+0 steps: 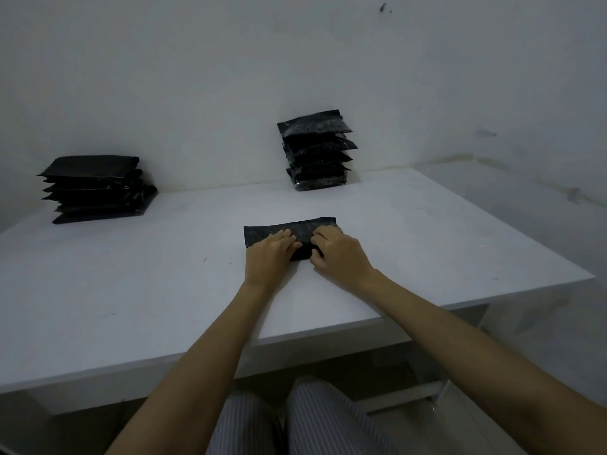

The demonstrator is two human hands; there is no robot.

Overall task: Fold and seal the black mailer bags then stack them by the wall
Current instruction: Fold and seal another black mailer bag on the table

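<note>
While left hand [267, 257] presses mailer bag [289, 232] flat | right hand [338, 254] fingers pinch its fold | no legible writing

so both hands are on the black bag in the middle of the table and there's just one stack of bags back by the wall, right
Not quite: the head view shows two stacks by the wall, a left stack and a taller right stack. The rest holds: the left hand and the right hand are both on the black bag in the middle of the table.
</note>
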